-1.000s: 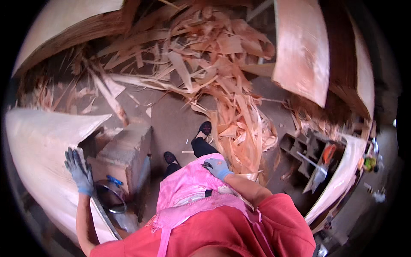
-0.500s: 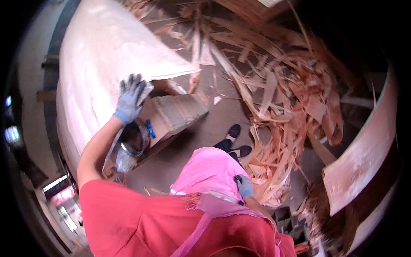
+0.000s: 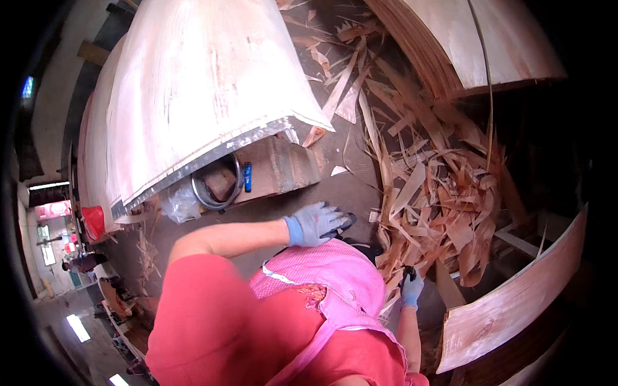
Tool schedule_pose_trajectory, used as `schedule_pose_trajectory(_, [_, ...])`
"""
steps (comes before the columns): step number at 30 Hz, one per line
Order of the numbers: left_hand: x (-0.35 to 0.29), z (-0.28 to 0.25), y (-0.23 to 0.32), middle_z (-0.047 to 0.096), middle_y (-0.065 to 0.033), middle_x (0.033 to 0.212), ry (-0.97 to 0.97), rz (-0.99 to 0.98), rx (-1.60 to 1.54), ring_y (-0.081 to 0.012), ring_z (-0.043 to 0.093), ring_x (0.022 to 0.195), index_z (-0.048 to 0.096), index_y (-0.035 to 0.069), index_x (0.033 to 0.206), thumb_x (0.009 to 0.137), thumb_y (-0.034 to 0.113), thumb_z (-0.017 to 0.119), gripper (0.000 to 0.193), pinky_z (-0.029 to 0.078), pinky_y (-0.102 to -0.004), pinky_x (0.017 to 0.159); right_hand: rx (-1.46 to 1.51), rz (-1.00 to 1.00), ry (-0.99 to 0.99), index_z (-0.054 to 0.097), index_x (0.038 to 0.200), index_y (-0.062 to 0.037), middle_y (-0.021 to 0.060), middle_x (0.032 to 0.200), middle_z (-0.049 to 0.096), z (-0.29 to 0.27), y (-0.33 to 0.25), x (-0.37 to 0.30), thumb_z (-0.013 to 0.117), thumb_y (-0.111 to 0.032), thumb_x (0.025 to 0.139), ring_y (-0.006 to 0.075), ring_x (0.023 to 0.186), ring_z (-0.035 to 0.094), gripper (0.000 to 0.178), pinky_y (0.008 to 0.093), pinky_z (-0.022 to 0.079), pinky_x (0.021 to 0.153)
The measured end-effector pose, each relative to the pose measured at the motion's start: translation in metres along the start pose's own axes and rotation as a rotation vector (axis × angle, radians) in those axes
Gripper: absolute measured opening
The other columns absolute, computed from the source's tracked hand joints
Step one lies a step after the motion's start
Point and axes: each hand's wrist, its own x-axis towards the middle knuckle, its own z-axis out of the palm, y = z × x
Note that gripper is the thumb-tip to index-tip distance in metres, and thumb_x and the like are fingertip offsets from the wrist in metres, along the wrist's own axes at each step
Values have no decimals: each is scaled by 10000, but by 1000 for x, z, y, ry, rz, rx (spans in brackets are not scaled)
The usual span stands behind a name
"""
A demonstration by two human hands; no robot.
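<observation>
My left hand (image 3: 320,223), in a grey glove with dark fingertips, is in front of my pink apron (image 3: 335,267). Its fingers are stretched out, and I see nothing in them. By my right side hangs my right hand (image 3: 411,287), gloved the same way, close to the heap of wood strips (image 3: 444,219). Its fingers point away and are partly hidden, so their grip is unclear. Pale, broad veneer sheets (image 3: 206,71) lie in a curved stack ahead of me on the left, apart from both hands.
Under the sheets' near edge is a low brown block (image 3: 283,168) with a blue item (image 3: 248,177) on it. Beside it are a round metal-rimmed container (image 3: 239,186) and a clear plastic bag (image 3: 180,204). Another veneer stack (image 3: 489,45) is far right; a curved sheet (image 3: 515,296) stands nearer.
My left hand has come off the veneer sheets and moved back and right to my apron. My right hand has moved away from the apron to the right. The view has shifted.
</observation>
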Motion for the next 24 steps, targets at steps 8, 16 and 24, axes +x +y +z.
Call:
schedule_pose_trajectory(8, [39,73,6,634,-187,1200,-120,-547,-534,-315,622,1096,539,38,1289,872,105,544,422,481,-377,935,4,28,28,638,1141,-60,189,1028,681,-10,56,3,578,-216,910,348,922,663,285,415,512,801])
schedule_pose_trajectory(16, [33,101,-55,668,-94,1144,-166,-793,-596,-171,603,1066,598,20,1234,903,63,555,337,447,-291,958,459,304,127,591,1220,-81,77,909,703,-25,116,29,555,-143,937,144,667,642,291,296,508,598])
schedule_pose_trajectory(24, [136,146,-106,677,-93,1105,-298,-707,-668,-153,610,1004,610,23,1205,907,57,568,303,462,-281,918,885,487,323,581,1240,-75,64,878,687,-14,105,144,548,-128,939,118,662,633,307,289,499,546])
